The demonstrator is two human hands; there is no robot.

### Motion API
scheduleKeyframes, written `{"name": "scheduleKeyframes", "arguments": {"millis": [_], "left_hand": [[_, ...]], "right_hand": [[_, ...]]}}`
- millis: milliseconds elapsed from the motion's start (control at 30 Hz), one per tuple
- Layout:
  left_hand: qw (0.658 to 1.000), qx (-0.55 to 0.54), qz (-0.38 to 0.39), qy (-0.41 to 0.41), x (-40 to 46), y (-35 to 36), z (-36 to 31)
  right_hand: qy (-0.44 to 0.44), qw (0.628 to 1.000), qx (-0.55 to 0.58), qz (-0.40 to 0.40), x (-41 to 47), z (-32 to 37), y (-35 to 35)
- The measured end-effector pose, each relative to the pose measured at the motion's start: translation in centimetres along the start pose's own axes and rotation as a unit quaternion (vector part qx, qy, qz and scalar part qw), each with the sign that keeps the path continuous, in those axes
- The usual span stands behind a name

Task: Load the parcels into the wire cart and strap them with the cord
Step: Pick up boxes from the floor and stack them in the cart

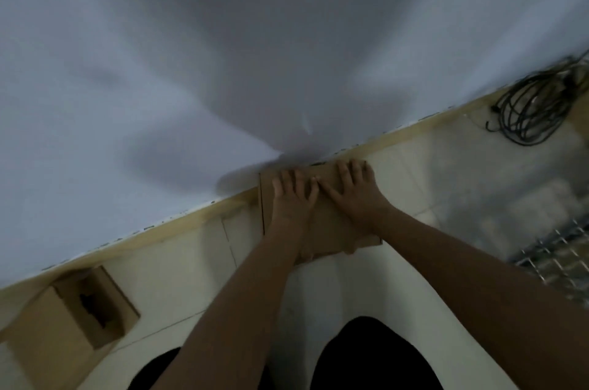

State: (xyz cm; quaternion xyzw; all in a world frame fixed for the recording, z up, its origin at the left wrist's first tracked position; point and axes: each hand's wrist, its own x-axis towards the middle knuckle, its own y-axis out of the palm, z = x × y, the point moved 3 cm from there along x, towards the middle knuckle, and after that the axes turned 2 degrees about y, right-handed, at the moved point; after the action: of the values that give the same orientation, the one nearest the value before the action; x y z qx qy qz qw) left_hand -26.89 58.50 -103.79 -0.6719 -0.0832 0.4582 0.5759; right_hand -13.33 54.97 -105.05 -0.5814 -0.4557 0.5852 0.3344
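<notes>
Lying flat on the pale tiled floor [178,281], a brown cardboard parcel [331,224] sits just right of centre, its far edge touching the foot of the white wall [159,71]. Both hands rest on top of it. The left hand [291,198] lies palm down toward the parcel's 10 o'clock corner, fingers straight and spread; the right hand [353,195] lies just beside it toward 1 o'clock, fingers likewise spread, their tips reaching the far edge by the wall. Each grip is wide and flat — pressing on the cardboard, not curled round it. The thumbs of the two hands nearly meet in the middle of the lid. At 8 o'clock from the parcel, well apart, a second cardboard box [73,326] stands against the wall with a dark cut-out in its side. At 2 o'clock a coil of dark cord [535,109] lies on the floor near the wall. At 4 o'clock, at the right edge of the view, part of the wire cart [561,259] shows — a blurred metal grid. The person's dark-clothed knees [376,357] fill the bottom.
</notes>
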Motion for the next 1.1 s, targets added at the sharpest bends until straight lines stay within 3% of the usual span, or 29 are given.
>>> {"name": "scheduleKeyframes", "arguments": {"millis": [133, 300, 433, 667, 867, 1100], "left_hand": [[0.997, 0.058, -0.014, 0.045, -5.1, -7.6, -0.6], [0.987, 0.107, -0.030, 0.115, -11.6, -23.2, -2.5], [0.973, 0.145, -0.040, 0.174, -17.7, -37.3, -5.2], [0.915, 0.242, -0.150, 0.285, -26.8, -58.1, -14.7], [0.821, 0.372, -0.202, 0.384, -33.2, -65.0, -31.6], [0.720, 0.443, -0.203, 0.493, -37.7, -62.0, -54.1]], "right_hand": [[0.022, 0.999, 0.034, -0.014, -6.9, -1.3, -8.1], [0.095, 0.993, 0.070, -0.018, -16.1, -5.8, -23.5], [0.170, 0.983, 0.053, 0.040, -24.3, -10.1, -35.9], [0.348, 0.934, 0.077, 0.002, -41.3, -17.2, -51.3], [0.520, 0.840, 0.155, -0.019, -58.3, -20.8, -50.8], [0.642, 0.734, 0.222, -0.001, -75.5, -25.3, -39.5]]}}
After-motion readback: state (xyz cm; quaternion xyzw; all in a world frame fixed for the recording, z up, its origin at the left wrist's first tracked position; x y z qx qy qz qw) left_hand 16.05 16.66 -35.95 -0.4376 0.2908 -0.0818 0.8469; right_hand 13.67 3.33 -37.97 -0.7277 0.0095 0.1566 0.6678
